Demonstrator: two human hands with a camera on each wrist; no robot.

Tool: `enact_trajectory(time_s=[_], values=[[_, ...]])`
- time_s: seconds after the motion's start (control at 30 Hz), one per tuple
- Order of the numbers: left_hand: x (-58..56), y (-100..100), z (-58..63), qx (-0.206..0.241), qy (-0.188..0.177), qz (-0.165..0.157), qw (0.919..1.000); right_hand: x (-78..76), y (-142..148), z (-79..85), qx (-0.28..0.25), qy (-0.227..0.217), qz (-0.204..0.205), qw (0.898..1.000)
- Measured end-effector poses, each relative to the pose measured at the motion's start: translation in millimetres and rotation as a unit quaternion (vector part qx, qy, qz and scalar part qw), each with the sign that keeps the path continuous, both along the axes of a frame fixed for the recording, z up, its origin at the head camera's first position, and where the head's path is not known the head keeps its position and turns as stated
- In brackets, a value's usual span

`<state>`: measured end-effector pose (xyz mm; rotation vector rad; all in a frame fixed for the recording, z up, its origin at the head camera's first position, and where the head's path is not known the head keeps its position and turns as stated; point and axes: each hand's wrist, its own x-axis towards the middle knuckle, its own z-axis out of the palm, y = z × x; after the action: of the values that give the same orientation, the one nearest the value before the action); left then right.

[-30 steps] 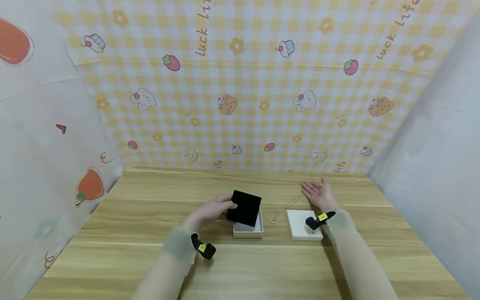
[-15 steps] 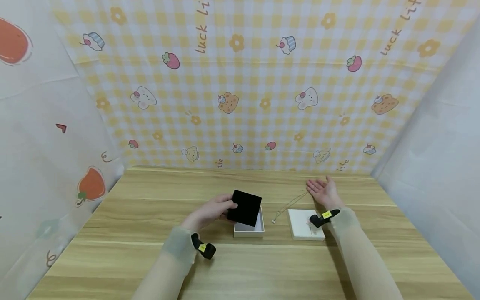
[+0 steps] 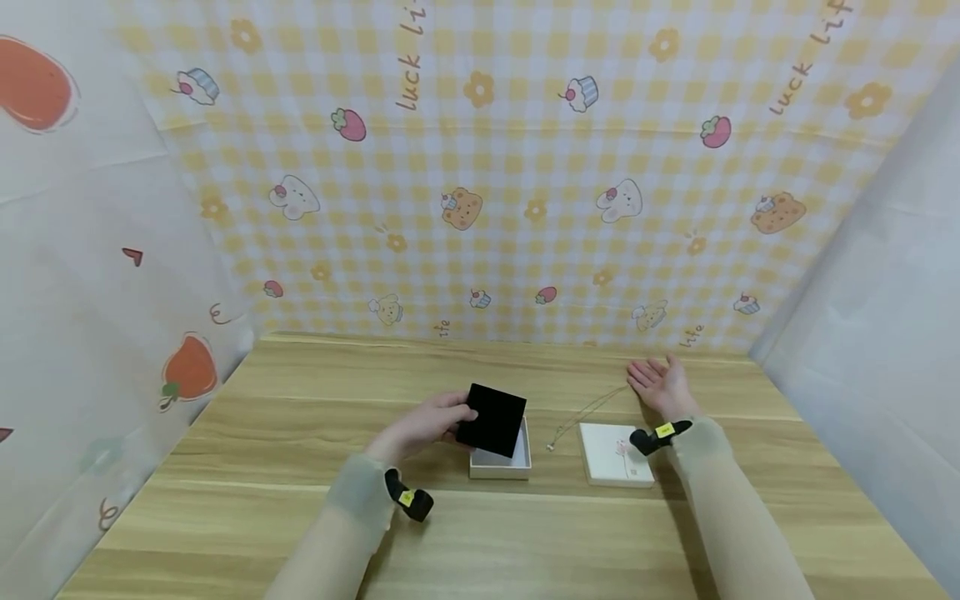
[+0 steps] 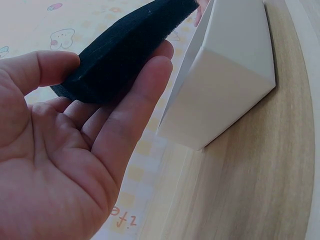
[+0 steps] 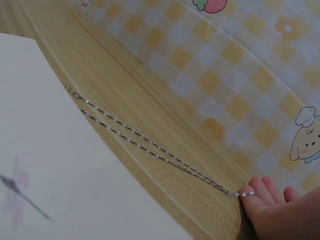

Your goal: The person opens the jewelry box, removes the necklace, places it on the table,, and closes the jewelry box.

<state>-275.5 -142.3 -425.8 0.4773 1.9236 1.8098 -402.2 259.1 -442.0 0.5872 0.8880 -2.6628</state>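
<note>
My left hand (image 3: 427, 421) pinches a square black foam pad (image 3: 491, 421) by its left edge, thumb on top and fingers beneath. The pad is tilted above a white box base (image 3: 500, 472), whose outer wall (image 4: 225, 85) shows close beside the fingers in the left wrist view. To the right, my right hand (image 3: 663, 390) lies palm up near the back of the table, fingers extended. A thin silver necklace chain (image 5: 215, 184) loops over one of its fingertips. From there, two strands run slack toward a small pendant (image 3: 551, 447) on the table.
The white box lid (image 3: 615, 457), printed with a pink flower, lies on the wooden table (image 3: 480, 542) just in front of the right hand. Behind the table hangs a yellow checked cloth (image 3: 480, 167), with pale cloth walls at both sides.
My right hand has slid to the right, drawing the chain's far end along with it. The left hand and the black pad have stayed almost still; the head view shifts slightly.
</note>
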Motion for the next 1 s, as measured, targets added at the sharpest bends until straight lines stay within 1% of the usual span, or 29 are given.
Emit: enact_trajectory(time_s=[0.37,0.77,1.0], values=[[-0.1,0,-0.8,-0.003,0.002,0.001,1.0,-0.2,9,1.0,0.006,0.005,-0.005,1.0],[0.9,3,-2.8,-0.012,0.007,0.0,0.9999,2.6,24,-1.8,-0.006,0.0,-0.008,1.0],[0.4,1,-2.3,-0.005,0.005,0.004,1.0,1.0,26,2.9,-0.011,0.009,-0.003,1.0]])
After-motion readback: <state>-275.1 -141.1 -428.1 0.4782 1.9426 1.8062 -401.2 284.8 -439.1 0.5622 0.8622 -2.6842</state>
